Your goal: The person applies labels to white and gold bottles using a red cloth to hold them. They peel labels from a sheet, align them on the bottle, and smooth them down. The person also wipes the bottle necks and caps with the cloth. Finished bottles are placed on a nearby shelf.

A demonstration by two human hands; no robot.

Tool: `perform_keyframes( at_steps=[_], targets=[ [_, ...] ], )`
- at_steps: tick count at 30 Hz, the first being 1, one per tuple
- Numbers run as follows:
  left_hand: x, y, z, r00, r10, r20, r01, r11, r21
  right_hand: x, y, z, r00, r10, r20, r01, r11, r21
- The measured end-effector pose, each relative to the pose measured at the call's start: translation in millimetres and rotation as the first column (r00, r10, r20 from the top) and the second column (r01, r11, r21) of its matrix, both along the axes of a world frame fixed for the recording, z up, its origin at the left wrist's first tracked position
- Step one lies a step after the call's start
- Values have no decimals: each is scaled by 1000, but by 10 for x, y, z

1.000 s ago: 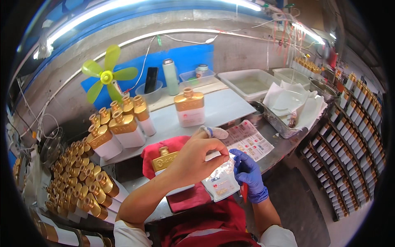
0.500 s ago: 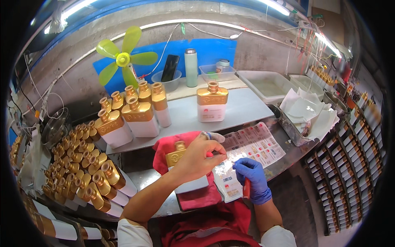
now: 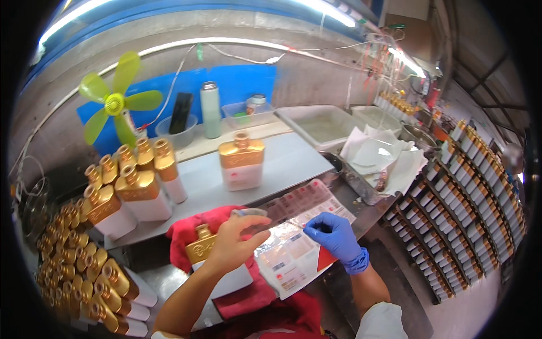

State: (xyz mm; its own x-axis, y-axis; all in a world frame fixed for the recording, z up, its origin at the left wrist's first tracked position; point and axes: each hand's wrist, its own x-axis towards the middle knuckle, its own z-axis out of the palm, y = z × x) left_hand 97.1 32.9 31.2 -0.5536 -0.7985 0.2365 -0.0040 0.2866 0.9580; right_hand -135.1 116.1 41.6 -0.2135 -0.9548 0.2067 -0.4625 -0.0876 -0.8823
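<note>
My left hand [image 3: 240,240] is bare apart from a pale wrap on one finger. Its thumb and fingers are apart, over the left edge of a printed label sheet [image 3: 291,264]. Above the sheet's right side, my right hand [image 3: 337,236] in a blue glove is closed in a pinch; what the fingertips hold I cannot make out. A red piece [image 3: 324,258] shows beside that glove, its kind unclear. Partly behind my left forearm, a white bottle with a gold top [image 3: 199,250] lies tilted on a red cloth [image 3: 178,233].
One bottle [image 3: 241,166] stands on the grey board [image 3: 293,155], with several more [image 3: 144,195] at its left. Many bottles [image 3: 84,271] crowd the left, and racks [image 3: 451,220] of them the right. A fan [image 3: 114,104], flask [image 3: 210,110] and paper-filled tray [image 3: 364,186] are farther back.
The view has swung, so the scene sits farther left. My left thumb and fingers have parted from a near pinch. More of the sheet shows between my hands; my right hand stays pinched.
</note>
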Motion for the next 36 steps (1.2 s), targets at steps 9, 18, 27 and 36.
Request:
perform_keyframes(
  at_steps=[9,18,27,36],
  targets=[
    [203,-57,28,992,107,-72,-94,982,163,-2068,-1128,201,914,-190,-359,228,971,67],
    [913,230,10,904,409,122,-424,896,135,-3035,-2747,-715,558,-67,-827,486,834,260],
    [1096,642,-49,768,582,265,-637,734,235,-3135,-3067,-1148,467,208,-860,454,778,434],
    [1197,734,-98,789,594,159,-615,751,243,-3158,-2261,100,565,158,-810,228,913,337]
  ],
)
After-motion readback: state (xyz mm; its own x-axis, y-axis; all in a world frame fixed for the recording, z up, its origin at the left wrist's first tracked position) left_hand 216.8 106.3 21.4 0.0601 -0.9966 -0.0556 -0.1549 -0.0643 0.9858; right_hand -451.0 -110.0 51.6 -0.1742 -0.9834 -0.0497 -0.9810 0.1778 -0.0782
